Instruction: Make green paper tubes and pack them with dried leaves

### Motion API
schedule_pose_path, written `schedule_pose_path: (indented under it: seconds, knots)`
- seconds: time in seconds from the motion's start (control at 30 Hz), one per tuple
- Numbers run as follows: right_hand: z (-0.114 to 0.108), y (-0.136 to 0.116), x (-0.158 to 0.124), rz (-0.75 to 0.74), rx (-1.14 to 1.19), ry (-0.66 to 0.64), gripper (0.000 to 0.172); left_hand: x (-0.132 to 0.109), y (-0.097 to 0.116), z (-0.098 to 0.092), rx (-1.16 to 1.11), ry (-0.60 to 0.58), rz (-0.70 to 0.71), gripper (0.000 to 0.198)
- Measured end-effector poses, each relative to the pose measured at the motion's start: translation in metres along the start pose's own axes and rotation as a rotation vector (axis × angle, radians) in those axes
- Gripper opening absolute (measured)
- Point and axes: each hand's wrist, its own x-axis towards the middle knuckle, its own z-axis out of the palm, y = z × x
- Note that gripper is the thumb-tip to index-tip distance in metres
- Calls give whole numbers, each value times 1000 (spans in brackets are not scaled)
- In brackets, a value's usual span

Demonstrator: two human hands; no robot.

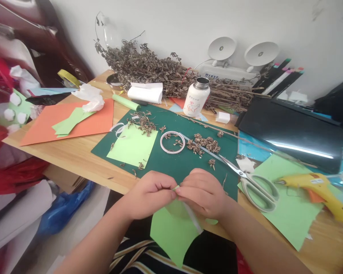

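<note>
Both hands meet at the table's front edge, pinching the top of a light green sheet of paper (pixel 173 232). My left hand (pixel 151 194) is closed, thumb and index finger on the paper's upper edge. My right hand (pixel 204 192) is closed on the same edge, its fingertips touching the left thumb. A narrow whitish strip runs down the sheet's right side. Beyond the hands, a roll of thin tape (pixel 161 141) lies on the green cutting mat (pixel 148 167), beside dried flower heads (pixel 207 144). A square green sheet (pixel 128 148) carries dried bits.
Scissors (pixel 260 190) and a yellow glue gun (pixel 317 182) lie at right on green paper. A white bottle (pixel 197 97) stands open behind the mat, before a pile of dried stems (pixel 148 61). Orange paper (pixel 100 118) lies left; a black tablet-like slab (pixel 291 125) sits right.
</note>
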Motion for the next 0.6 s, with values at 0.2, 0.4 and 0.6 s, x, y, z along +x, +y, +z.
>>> schedule_pose_path:
  seconds: [0.2,0.4,0.6]
  knots:
    - [1,2,-4,38,96,76,9,-10,17,5,-73,33,-157,28]
    - [-4,-4,0,62,234,100,8,-12,20,10,-206,7,-236,28]
    - [-7,-6,2,14,232,99,12,-14,25,12,-49,-38,-228,24]
